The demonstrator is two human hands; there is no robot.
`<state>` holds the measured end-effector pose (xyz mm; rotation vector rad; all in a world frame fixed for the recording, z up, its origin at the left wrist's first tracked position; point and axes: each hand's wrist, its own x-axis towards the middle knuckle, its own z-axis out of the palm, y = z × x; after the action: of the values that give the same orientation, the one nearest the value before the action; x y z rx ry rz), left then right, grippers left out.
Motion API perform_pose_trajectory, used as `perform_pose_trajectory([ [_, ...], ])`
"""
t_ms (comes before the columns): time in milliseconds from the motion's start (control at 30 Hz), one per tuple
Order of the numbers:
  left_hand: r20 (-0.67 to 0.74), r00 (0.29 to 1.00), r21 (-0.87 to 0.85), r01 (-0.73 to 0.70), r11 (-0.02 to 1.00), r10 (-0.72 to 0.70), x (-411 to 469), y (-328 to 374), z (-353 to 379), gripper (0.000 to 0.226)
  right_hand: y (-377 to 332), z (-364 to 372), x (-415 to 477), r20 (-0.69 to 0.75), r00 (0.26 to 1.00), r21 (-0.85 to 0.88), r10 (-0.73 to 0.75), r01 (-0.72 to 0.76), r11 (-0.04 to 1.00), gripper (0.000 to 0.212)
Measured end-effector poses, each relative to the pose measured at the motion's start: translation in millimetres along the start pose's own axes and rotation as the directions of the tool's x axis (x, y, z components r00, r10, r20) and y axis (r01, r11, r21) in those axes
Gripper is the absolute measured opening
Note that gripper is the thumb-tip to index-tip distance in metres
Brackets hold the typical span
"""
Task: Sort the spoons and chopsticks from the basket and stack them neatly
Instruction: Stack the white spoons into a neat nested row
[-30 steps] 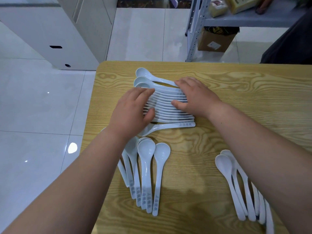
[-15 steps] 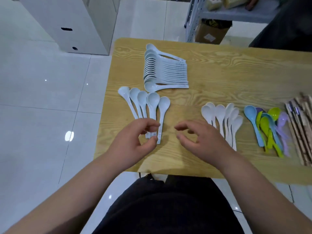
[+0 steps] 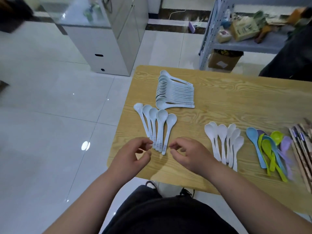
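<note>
Left hand (image 3: pixel 133 157): loosely curled, empty, beside handles of 5 fanned spoons (image 3: pixel 161 116).
Right hand (image 3: pixel 189 157): loosely curled, empty, opposite side.

On the table (image 3: pixel 236 102), the stacked spoons (image 3: pixel 175 92) lie at 12 o'clock from the fanned spoons (image 3: pixel 157 127). At 3 o'clock from the fan lie a second spoon group (image 3: pixel 224 141), then a third spoon cluster (image 3: pixel 268 149), then the chopsticks (image 3: pixel 302 149).
</note>
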<state>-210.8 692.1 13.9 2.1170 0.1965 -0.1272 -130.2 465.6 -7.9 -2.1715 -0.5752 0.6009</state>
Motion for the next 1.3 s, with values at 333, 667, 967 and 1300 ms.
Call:
perform_pose_trajectory([
  [333,-0.011,0.995,-0.067,0.096,0.993,-0.097,21.1,-53.7,-11.5,0.029,24.3,47.5,76.7,-0.107,0.878,0.032,0.466,-0.466,0.884,0.055],
  [667,0.300,0.954,0.017,0.021,1.000,-0.025,82.1,-112.9,-79.1,0.031,15.7,108.2,138.1,-0.222,0.671,0.120,0.708,-0.702,0.702,0.048],
  [967,0.391,0.920,0.013,0.025,1.000,-0.028,109.8,-112.7,-93.7,0.026,17.9,113.1,120.6,-0.359,0.614,0.197,0.703,-0.687,0.700,0.024],
  [1300,0.346,0.909,-0.222,0.319,0.922,-0.231,125.6,-81.3,-46.5,0.027,-1.5,85.0,62.2,-0.368,0.724,0.329,0.584,-0.486,0.810,0.025],
])
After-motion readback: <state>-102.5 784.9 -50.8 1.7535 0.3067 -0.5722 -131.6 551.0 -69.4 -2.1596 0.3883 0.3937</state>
